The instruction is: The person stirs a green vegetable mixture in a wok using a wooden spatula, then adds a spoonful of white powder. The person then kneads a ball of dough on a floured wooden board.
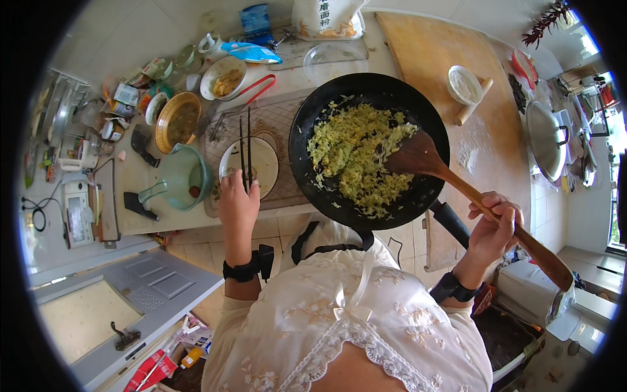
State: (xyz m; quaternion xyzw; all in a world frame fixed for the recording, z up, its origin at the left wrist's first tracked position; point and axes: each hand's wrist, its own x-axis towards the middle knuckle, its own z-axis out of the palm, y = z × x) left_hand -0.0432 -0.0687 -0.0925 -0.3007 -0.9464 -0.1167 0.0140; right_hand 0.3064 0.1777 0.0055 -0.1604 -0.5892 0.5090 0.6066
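In my left hand [239, 198] is a pair of dark chopsticks [249, 139], gripped near their lower ends between thumb and fingers. They extend over a white bowl [267, 164] with a little residue inside, partly hidden by the hand. My right hand [497, 223] grips the handle of a wooden spatula [458, 182]. Its blade rests in a black frying pan [338, 90], against the chopped green-and-yellow food [350, 157] spread over the pan's base. Some pale shreds cling to the blade's tip. The pan's black handle [449, 223] points toward my right forearm.
Left of the bowl stand a green plastic strainer bowl [171, 159], a yellow bowl of liquid [166, 115] and a white bowl with yellow food [208, 81]. Red-handled tongs [257, 89] lie behind. On a wooden board [431, 44] are a flour bowl [463, 73] and a rolling pin [463, 115].
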